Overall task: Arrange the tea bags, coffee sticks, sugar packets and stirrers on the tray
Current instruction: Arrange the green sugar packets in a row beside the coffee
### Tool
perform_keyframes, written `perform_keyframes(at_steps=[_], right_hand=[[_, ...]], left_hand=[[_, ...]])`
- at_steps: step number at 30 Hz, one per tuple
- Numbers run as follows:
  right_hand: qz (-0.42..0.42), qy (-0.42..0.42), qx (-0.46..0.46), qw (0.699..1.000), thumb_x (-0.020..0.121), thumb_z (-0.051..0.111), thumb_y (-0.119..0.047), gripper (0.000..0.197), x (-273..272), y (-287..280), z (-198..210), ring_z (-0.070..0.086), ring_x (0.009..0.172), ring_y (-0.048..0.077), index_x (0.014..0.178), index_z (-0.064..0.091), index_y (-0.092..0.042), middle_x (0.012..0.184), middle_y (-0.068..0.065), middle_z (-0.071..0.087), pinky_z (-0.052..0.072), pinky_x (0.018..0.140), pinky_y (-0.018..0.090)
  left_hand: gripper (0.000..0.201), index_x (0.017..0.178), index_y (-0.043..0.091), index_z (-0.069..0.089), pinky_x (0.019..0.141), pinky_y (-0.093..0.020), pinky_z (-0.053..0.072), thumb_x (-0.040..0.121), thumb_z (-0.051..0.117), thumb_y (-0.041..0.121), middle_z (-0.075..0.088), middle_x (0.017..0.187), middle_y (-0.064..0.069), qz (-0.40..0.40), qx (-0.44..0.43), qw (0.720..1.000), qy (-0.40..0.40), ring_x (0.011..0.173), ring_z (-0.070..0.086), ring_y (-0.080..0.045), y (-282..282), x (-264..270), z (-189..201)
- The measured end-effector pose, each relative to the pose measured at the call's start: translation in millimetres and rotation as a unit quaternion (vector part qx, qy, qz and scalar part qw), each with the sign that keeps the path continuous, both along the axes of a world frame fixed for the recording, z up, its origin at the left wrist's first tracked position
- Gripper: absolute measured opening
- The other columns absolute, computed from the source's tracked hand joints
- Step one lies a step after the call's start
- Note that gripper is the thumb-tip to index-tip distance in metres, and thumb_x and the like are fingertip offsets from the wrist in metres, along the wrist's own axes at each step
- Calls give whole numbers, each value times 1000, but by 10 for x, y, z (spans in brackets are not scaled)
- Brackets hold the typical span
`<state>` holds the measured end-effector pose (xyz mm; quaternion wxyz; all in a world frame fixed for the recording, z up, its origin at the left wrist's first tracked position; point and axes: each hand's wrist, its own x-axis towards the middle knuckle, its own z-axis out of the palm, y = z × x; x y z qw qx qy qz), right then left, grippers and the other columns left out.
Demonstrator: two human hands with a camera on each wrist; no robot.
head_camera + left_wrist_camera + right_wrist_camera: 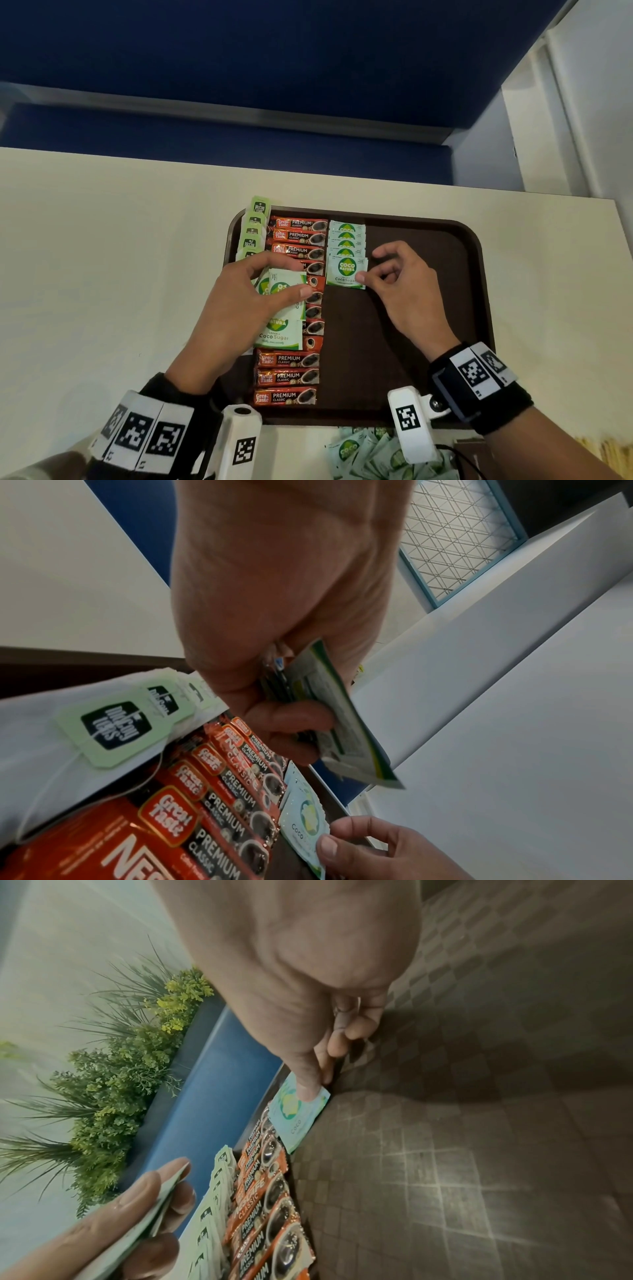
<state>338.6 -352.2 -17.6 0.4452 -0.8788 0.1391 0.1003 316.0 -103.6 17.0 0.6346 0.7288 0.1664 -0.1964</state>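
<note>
A dark brown tray (428,308) lies on the cream table. Green-tagged tea bags (255,228) line its left edge, and red coffee sticks (291,377) form a column beside them. Overlapping sugar packets (346,236) make a third column. My right hand (363,274) pinches the lower right corner of the nearest sugar packet (346,272) (298,1115) in that column, thumb on top. My left hand (274,284) grips a fanned stack of sugar packets (281,329) (329,712) above the coffee sticks. No stirrers are clearly visible.
A pile of loose sugar packets (370,452) lies on the table in front of the tray's near edge. The tray's right half (438,267) is bare. A blue partition (239,68) runs behind the table; plants (120,1074) show in the right wrist view.
</note>
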Motion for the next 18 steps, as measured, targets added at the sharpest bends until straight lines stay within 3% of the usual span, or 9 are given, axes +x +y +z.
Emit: perform_keyframes(at_steps=[4,14,18], right_hand=[[0,1,-1,1000,83,91,-25,40,2,-3,0,61,66,-6,113,65,-22,81,-6,77,45,64,7],[9,15,-10,1000,84,90,-27,43,17,5,-1,63,74,-6,118,64,-24,84,-9,76,45,66,5],[-10,-23,-37,999,85,88,-36,40,-19,8,74,62,85,0,117,67,-25,102,-11,69,48,71,9]], left_hand=[[29,103,34,81,77,-36,68,79,94,26,80,111,15,1,3,1000,4,93,82,-13,-11,5,8],[30,106,30,80,74,-33,68,79,93,24,81,108,15,3,2,1000,9,90,82,-12,-47,47,59],[29,105,31,80,74,-33,68,79,93,25,81,108,13,2,4,1000,4,90,82,-12,-99,69,84]])
